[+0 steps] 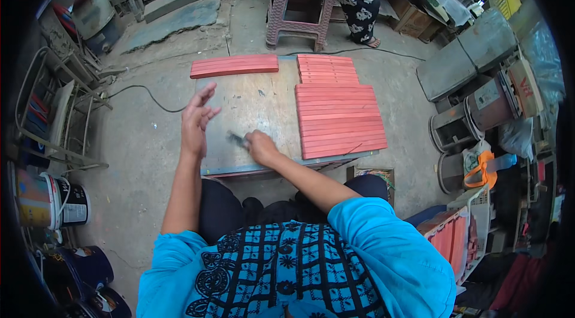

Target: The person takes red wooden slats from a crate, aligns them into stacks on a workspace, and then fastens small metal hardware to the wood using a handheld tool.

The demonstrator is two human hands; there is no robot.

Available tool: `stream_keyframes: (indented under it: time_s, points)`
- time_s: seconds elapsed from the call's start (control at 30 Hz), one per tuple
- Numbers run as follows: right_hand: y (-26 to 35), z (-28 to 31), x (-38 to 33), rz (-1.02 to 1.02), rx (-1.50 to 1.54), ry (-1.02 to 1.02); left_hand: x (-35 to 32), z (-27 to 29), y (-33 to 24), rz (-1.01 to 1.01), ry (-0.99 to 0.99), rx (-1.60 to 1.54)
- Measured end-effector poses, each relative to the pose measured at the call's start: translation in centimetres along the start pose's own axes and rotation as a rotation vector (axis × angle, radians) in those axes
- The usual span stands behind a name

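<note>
My right hand [262, 147] is closed round a small dark tool [237, 139], held low over the front of the low metal-topped table [251, 105]. The tool is smeared by motion, so I cannot tell its kind. Raised near the table's left edge, my left hand [199, 115] has its fingers apart and holds nothing. A block of long red strips [340, 119] lies side by side on the right of the table, with shorter-looking red strips [326, 69] behind it. Another few red strips [235, 65] rest together along the far left edge.
Beyond the table a person sits by a pink plastic stool [302, 9]. A metal rack [66, 114] and paint buckets [72, 201] stand at left. Large spools [455, 129] are on the right, near a crate of red pieces [452, 237]. A black cable [153, 97] crosses the floor.
</note>
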State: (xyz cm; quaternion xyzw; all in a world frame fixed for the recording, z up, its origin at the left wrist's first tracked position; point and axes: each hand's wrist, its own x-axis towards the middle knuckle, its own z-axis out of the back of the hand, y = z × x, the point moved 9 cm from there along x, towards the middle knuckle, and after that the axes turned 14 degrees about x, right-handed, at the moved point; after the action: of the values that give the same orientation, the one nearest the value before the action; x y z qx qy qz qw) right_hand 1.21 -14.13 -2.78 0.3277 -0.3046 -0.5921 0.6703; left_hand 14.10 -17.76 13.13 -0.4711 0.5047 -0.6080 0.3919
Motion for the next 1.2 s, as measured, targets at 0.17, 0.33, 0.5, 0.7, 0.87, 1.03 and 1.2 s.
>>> stream_keyframes:
  time_s: [0.17, 0.33, 0.5, 0.7, 0.87, 1.03, 1.2]
  points:
    - [-0.5, 12.3, -3.4, -0.027, 0.11, -0.598, -5.0, 0.9, 5.7, 0.176, -0.158, -0.103]
    - [-6.8, 17.6, -5.9, -0.231, -0.016, -0.769, -5.5, 2.9, 10.4, 0.348, -0.278, -0.011]
    - [-10.8, 17.5, -6.4, -0.388, 0.037, -0.798, -4.3, 3.2, 12.3, 0.352, -0.245, 0.144]
    - [-7.9, 18.0, -8.3, -0.37, 0.595, -0.936, -3.9, 5.2, 16.7, 0.424, -0.272, 0.197]
    - [6.8, 29.3, -19.1, 0.223, -0.063, -0.948, -2.7, 4.8, 18.2, 0.459, -0.251, 0.204]
    - [1.3, 40.4, -37.6, 0.103, -0.429, -1.302, -3.0, 5.1, 17.4, 0.496, -0.279, 0.304]
    - [-14.8, 46.6, -62.2, -0.925, -0.595, -1.223, -1.9, 4.5, 18.5, 0.469, -0.294, 0.496]
